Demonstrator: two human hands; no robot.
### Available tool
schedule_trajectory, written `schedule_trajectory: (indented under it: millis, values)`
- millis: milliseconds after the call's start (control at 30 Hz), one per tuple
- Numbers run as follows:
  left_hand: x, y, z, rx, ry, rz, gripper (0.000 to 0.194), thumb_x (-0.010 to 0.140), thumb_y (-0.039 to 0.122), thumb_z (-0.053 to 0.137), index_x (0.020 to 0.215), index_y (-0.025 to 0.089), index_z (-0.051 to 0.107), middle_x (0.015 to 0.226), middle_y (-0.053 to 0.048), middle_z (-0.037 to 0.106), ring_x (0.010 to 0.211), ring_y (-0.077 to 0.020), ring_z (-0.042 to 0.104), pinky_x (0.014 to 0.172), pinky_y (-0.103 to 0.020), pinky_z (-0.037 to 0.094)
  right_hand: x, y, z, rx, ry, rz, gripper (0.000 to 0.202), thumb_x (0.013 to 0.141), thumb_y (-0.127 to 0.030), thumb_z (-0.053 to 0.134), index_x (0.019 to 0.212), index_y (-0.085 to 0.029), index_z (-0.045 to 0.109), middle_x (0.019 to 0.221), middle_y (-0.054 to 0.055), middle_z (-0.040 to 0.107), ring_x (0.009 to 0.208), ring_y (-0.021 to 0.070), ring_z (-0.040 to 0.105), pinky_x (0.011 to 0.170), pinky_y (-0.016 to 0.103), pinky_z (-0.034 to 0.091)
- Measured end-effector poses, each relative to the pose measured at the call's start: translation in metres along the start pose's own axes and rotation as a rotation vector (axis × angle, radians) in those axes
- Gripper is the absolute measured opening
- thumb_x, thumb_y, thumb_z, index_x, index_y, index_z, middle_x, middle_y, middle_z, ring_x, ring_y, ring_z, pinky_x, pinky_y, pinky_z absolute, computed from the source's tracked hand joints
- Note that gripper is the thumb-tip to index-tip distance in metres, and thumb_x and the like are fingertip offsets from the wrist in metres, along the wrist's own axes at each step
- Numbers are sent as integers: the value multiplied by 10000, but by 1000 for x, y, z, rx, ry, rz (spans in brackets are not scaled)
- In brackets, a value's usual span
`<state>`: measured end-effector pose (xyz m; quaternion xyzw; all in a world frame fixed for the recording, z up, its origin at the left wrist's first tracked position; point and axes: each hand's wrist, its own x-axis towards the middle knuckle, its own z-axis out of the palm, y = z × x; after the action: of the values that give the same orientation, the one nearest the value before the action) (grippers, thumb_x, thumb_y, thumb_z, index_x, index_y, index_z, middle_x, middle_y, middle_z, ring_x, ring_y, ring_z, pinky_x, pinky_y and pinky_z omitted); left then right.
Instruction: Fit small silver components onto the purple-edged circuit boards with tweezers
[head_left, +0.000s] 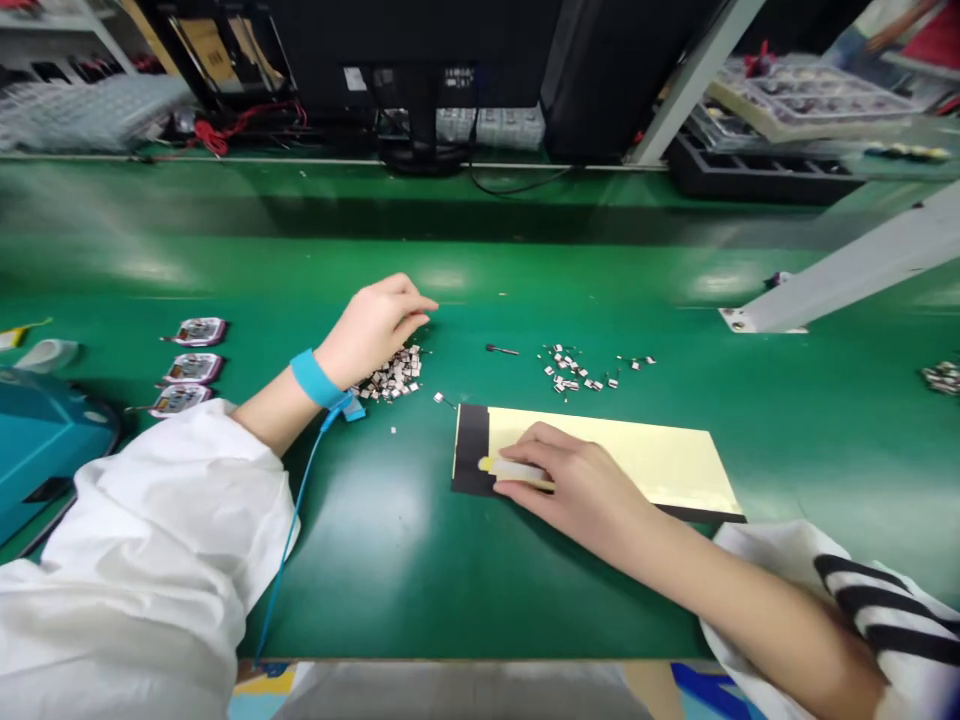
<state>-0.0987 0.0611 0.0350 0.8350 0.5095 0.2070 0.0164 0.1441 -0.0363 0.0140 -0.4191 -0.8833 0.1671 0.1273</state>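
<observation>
My left hand [379,325], with a blue strap round its wrist, hovers over a pile of small metal-and-white parts [394,378]. Its thumb and fingers are bent close together; whether anything is between them is too small to tell. My right hand [566,475] grips a whitish translucent tool [519,469] with a yellow tip. That tool lies over the dark left end of a pale yellow sheet [675,460]. One small part [438,398] rests just off the sheet's upper left corner. A looser scatter of similar parts [574,378] lies beyond the sheet, beside a small dark stick [502,349].
Three round-cornered boards [193,368] stand in a column at the left, near a teal machine [49,440]. A white metal post [862,262] slants in from the right. A monitor [420,50] is at the back. The blue wrist cord [300,500] runs to the front edge.
</observation>
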Motion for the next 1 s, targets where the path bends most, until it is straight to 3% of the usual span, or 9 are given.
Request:
schedule_trajectory:
  millis: [133, 267, 400, 467, 600, 733, 800, 900, 1000]
  values:
    - [-10, 39, 6, -448, 124, -53, 145, 796, 201, 537, 873, 159, 652, 811, -24, 596, 776, -123, 565, 703, -229, 463, -9, -7, 12, -149, 52, -142, 126, 755, -170, 622, 879, -142, 623, 811, 17, 566, 491, 96, 534, 460, 234, 436]
    - [-27, 72, 27, -936, -5, -231, 100, 771, 197, 564, 800, 129, 630, 789, -22, 611, 751, -97, 590, 679, -185, 492, -12, -16, 18, -314, 152, -217, 208, 864, -111, 415, 792, -118, 610, 700, 27, 551, 451, 108, 506, 373, 246, 344]
    - [-37, 82, 36, -1264, -137, -339, 88, 719, 182, 624, 783, 125, 607, 682, 3, 623, 612, -62, 595, 587, -134, 495, -10, -19, 20, -297, 153, -187, 207, 842, -90, 418, 726, -132, 585, 659, 17, 541, 439, 116, 500, 348, 252, 299]
    - [-39, 81, 35, -1311, -118, -341, 115, 658, 170, 684, 727, 122, 606, 680, 3, 634, 601, -65, 599, 574, -128, 498, -7, -17, 16, -142, 90, -108, 100, 755, -65, 529, 715, -144, 576, 687, 0, 564, 471, 100, 522, 378, 223, 336]
    - [-40, 80, 31, -1250, -7, -280, 104, 659, 157, 691, 757, 141, 657, 728, -13, 653, 650, -81, 614, 617, -145, 518, 2, -7, 1, 341, 24, 95, 231, 592, 39, 559, 678, -174, 574, 658, -56, 573, 507, 61, 504, 460, 164, 365]
    - [-42, 83, 29, -1078, 90, -155, 94, 702, 131, 658, 776, 178, 692, 764, -19, 665, 699, -79, 613, 646, -131, 506, 7, 1, -15, 722, 125, 243, 55, 718, -152, 556, 671, -168, 579, 705, -13, 589, 444, 52, 377, 405, 186, 288]
    - [-44, 85, 29, -1070, 102, -147, 107, 700, 121, 657, 783, 181, 691, 778, -18, 660, 697, -80, 614, 637, -130, 511, 8, 3, -17, 811, 127, 346, 111, 732, -258, 576, 676, -163, 589, 719, 10, 596, 435, 53, 344, 392, 194, 268]
    - [-47, 87, 30, -1062, 96, -126, 179, 727, 106, 625, 880, 188, 670, 852, -25, 647, 695, -78, 617, 629, -142, 523, 9, 4, -14, 936, 126, 420, 132, 717, -297, 614, 686, -169, 608, 705, 16, 599, 463, 63, 372, 396, 192, 264]
    - [-49, 90, 30, -953, 182, -17, 218, 732, 65, 611, 903, 191, 658, 868, -25, 657, 767, -91, 618, 692, -166, 520, 11, 4, -9, 1137, 249, 402, 107, 710, -286, 651, 705, -185, 618, 791, 12, 626, 510, 65, 421, 402, 179, 286]
